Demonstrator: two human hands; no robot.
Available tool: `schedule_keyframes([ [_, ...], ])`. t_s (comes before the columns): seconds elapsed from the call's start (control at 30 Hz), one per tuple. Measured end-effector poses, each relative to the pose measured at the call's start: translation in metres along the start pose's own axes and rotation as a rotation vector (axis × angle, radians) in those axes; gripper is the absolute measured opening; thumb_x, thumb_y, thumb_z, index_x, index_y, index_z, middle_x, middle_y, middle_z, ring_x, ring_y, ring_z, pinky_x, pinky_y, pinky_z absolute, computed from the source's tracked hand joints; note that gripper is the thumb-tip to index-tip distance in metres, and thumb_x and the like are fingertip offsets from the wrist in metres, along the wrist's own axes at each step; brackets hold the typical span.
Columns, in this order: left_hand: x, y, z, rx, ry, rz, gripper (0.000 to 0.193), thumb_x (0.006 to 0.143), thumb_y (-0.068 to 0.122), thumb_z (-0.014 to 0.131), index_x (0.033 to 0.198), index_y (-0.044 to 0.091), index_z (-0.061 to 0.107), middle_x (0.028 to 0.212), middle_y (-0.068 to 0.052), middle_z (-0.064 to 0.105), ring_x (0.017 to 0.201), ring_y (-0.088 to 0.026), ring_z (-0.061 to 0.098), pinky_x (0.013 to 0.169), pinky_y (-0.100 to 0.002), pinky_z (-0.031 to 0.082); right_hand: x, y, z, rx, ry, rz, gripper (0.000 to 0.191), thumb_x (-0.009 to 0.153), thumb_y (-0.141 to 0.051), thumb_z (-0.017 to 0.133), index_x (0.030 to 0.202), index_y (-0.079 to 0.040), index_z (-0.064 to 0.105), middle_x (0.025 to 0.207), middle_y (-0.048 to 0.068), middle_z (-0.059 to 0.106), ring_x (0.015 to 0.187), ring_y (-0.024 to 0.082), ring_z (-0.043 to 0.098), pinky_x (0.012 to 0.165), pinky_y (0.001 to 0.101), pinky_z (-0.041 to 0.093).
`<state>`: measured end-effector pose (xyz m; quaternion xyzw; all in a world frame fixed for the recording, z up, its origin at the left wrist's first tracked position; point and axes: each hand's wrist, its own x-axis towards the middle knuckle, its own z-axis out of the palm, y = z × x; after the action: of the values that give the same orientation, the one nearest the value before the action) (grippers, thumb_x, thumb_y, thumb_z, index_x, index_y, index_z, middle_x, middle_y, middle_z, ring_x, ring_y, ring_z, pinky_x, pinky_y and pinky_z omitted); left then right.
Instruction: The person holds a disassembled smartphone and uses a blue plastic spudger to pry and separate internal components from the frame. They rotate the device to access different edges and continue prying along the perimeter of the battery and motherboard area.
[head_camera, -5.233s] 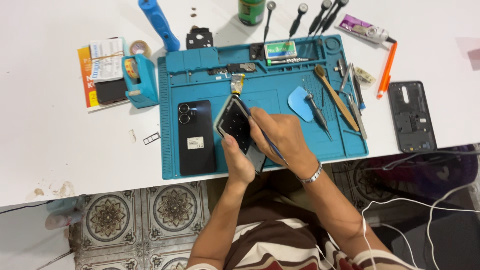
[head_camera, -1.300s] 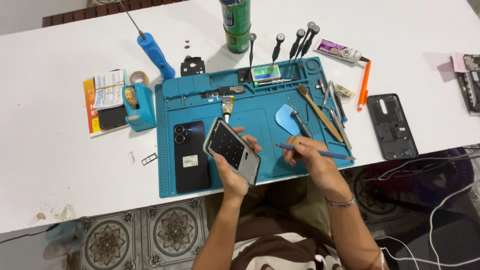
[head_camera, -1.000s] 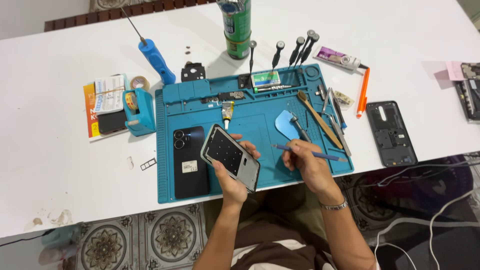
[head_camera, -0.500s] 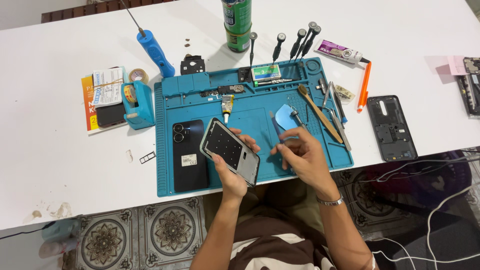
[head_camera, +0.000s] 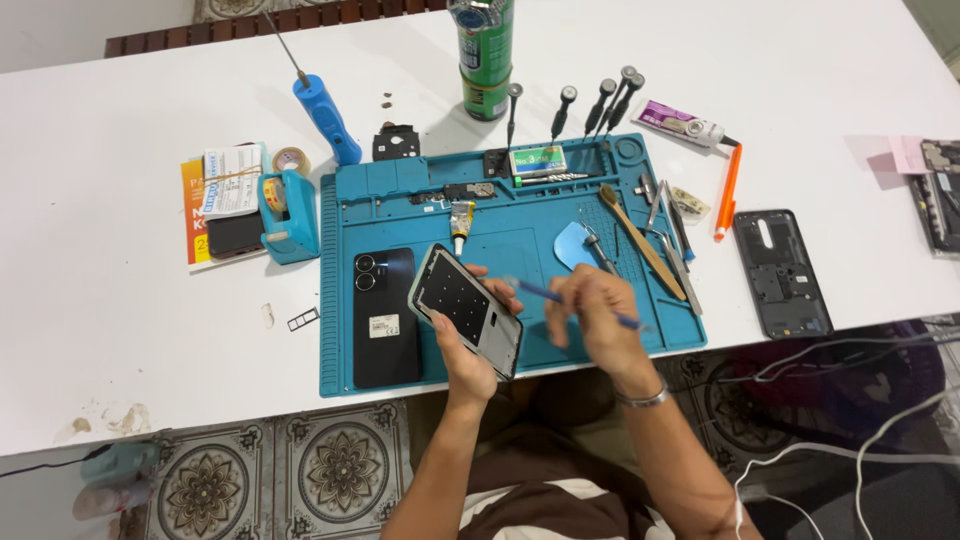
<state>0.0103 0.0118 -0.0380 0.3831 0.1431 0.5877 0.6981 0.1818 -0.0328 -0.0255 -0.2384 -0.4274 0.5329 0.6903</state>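
Left hand grips phone frame; right hand pinches blue tool above mat's near edge

Bare mat ahead; black phone left, tools right.

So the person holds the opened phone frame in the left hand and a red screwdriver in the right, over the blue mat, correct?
Not quite: the tool in the right hand is blue, not red, as the head view shows. The left hand does hold the opened phone frame over the blue mat.
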Motion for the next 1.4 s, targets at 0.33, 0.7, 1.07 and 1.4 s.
schedule_keyframes([
  [0.33,-0.013,-0.017,-0.018,0.159,0.109,0.035,0.075,0.106,0.064,0.035,0.141,-0.001,0.049,0.131,-0.009,0.055,0.122,-0.019,0.052,0.107,-0.035,0.043,0.043,0.005,0.089,-0.755,0.154,-0.108,0.023,0.105,-0.007,0.056,0.119,0.004,0.071,0.099,0.010,0.081,0.076,0.012,0.073,0.069,0.0230,0.059],
  [0.7,-0.024,-0.019,-0.024,0.115,0.116,-0.039,0.077,0.106,0.066,0.034,0.143,-0.002,0.043,0.132,-0.011,0.052,0.124,-0.020,0.050,0.106,-0.036,0.043,0.045,0.004,0.090,-0.749,0.187,-0.112,0.022,0.103,-0.006,0.058,0.114,0.003,0.075,0.092,0.011,0.079,0.074,0.013,0.074,0.067,0.0241,0.060],
  [1.07,-0.025,-0.017,-0.024,0.154,0.088,-0.005,0.072,0.109,0.060,0.030,0.142,-0.003,0.043,0.133,-0.011,0.053,0.125,-0.020,0.051,0.106,-0.035,0.044,0.047,-0.004,0.094,-0.719,0.198,-0.065,0.024,0.103,-0.008,0.057,0.115,0.003,0.074,0.091,0.011,0.079,0.076,0.013,0.074,0.070,0.0240,0.060],
  [1.4,-0.019,-0.008,-0.015,0.183,0.020,-0.029,0.087,0.102,0.072,0.037,0.142,-0.004,0.044,0.129,-0.015,0.057,0.118,-0.023,0.058,0.099,-0.039,0.050,0.059,-0.029,0.102,-0.922,0.045,-0.243,0.022,0.095,0.001,0.064,0.115,0.000,0.073,0.097,0.011,0.076,0.079,0.015,0.072,0.070,0.0235,0.056],
])
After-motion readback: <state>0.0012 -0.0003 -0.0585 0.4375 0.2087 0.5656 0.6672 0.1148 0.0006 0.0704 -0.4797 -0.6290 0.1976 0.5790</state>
